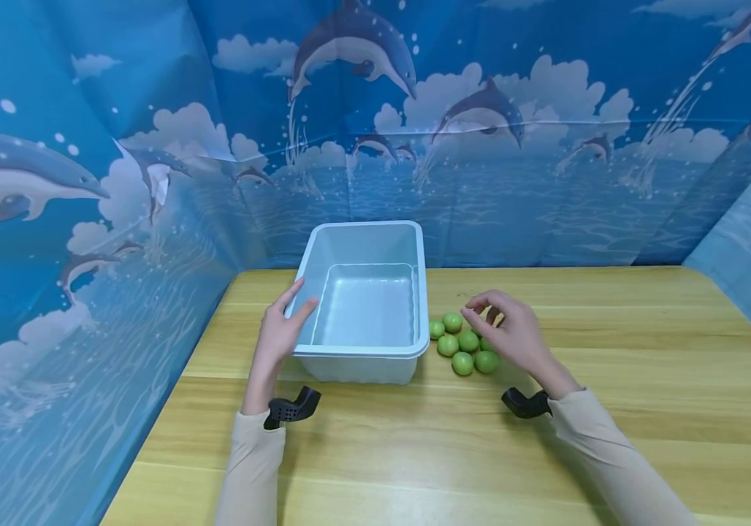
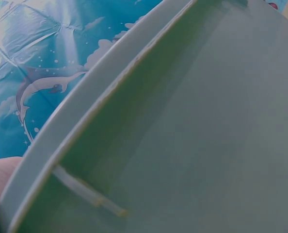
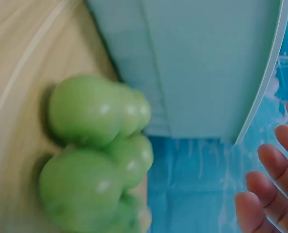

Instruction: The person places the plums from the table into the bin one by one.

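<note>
A pale blue rectangular plastic bin stands on the table, and its visible floor is bare. My left hand holds the bin's left rim near the front corner, thumb over the inner side and fingers outside. The left wrist view shows the bin's rim up close, with part of the hand at the lower left edge. Several small round green fruits lie clustered against the bin's right side. Above their right edge hovers my right hand, fingers loosely bent and holding nothing. Its fingertips appear apart from the fruits in the right wrist view.
The wooden table extends to the right and toward the front. Behind it and along both sides hangs a blue sheet printed with dolphins. Each wrist wears a black camera mount.
</note>
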Available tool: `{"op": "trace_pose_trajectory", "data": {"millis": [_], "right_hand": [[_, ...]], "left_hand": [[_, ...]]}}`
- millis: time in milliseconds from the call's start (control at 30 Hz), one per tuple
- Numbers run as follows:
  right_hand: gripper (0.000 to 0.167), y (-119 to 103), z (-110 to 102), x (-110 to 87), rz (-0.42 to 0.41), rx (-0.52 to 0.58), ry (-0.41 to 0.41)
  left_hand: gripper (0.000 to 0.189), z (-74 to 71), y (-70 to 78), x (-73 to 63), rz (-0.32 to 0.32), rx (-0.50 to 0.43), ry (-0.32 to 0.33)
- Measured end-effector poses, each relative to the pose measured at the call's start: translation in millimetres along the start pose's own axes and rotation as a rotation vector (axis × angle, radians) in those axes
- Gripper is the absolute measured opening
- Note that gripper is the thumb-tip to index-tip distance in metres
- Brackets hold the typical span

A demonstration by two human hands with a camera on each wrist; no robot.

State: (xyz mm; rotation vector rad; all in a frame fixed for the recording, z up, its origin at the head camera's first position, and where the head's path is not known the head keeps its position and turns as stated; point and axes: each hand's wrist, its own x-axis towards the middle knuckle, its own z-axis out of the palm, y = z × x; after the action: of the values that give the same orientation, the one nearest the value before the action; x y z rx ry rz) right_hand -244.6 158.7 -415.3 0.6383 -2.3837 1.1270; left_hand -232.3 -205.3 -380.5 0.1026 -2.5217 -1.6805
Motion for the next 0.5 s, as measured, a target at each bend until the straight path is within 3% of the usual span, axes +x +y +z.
{"op": "trace_pose_trajectory", "data": {"millis": [500], "right_hand": [[0.031, 32, -8, -17.3, 0.207, -0.115, -0.128]], "left_hand": [[0.058, 0.7, 1.2, -0.4, -0.008, -0.005, -0.001]]}}
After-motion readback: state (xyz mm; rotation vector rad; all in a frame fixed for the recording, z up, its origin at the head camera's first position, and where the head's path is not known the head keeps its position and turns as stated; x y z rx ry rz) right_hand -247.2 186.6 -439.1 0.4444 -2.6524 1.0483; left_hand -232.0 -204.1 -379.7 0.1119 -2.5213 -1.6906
